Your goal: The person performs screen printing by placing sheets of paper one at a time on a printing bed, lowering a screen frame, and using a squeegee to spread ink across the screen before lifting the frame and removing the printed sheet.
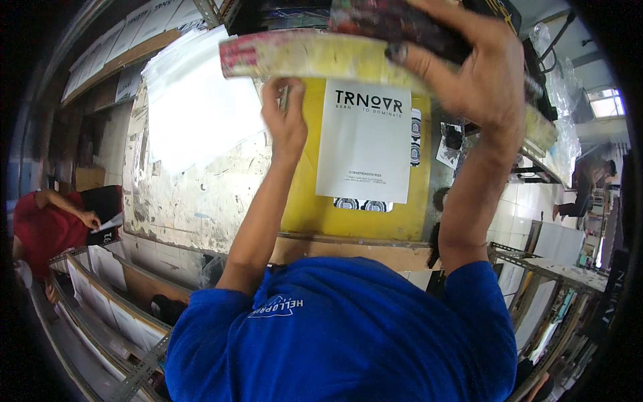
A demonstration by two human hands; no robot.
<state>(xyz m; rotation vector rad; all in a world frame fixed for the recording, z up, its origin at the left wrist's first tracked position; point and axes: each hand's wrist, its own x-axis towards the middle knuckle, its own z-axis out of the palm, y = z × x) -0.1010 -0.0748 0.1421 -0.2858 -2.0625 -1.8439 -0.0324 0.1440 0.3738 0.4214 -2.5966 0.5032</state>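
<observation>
My right hand (pixel 479 74) is closed round a long paint-stained bar (pixel 321 57), yellowish with red smears at its left end. A dark, stained block (pixel 402 27) lies along the bar's far side, under my fingers. The bar is raised over a printed white paper sheet (pixel 365 154), covering its far edge. That sheet lies on a yellow board (pixel 305 187), partly over stickers with round dark prints (pixel 415 134). My left hand (pixel 287 120) is curled just below the bar, left of the sheet. Whatever its fingers hold, if anything, is too blurred to tell.
White sheets (pixel 194 100) are piled on the paint-spotted table (pixel 181 208) to the left. Shelving with white boxes (pixel 144 27) stands at the far left. A person in red (pixel 43 221) is at the left, another person (pixel 589 184) at the far right. Metal racks (pixel 549 268) flank the right.
</observation>
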